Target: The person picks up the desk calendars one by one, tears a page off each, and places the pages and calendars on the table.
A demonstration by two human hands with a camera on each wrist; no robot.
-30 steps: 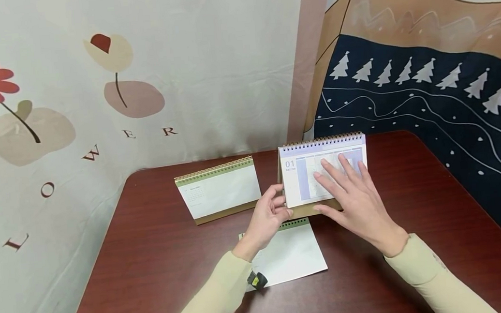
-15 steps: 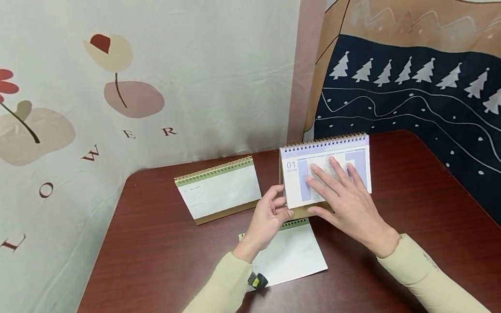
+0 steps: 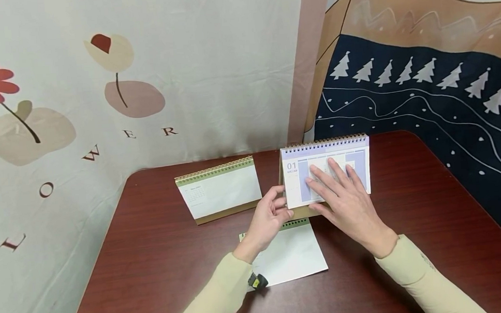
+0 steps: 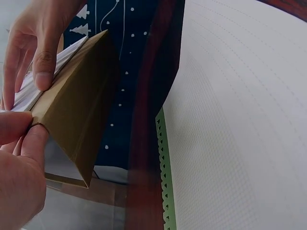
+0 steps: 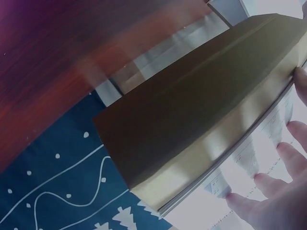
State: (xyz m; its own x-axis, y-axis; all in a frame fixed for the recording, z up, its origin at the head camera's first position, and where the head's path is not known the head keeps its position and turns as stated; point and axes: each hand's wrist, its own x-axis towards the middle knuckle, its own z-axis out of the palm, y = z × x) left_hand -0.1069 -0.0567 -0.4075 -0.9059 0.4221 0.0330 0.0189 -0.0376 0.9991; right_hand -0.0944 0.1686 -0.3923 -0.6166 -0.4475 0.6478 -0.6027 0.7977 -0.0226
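Observation:
A purple-and-white spiral desk calendar, its page marked 01, stands at the back right of the table in the head view. My left hand pinches its lower left corner between thumb and fingers. My right hand lies with spread fingers on the page and hides much of the grid. The left wrist view has the calendar's brown cardboard stand close to both hands. In the right wrist view, the fingertips of my right hand touch the bright page beside the stand.
A green-topped spiral desk calendar stands to the left. A white pad with a green punched strip lies in front of the purple calendar, partly under my left forearm. The brown table meets printed cloth behind.
My right hand has slid a little to the left across the page. The purple calendar has shifted very slightly to the right. My left hand keeps its hold on the corner.

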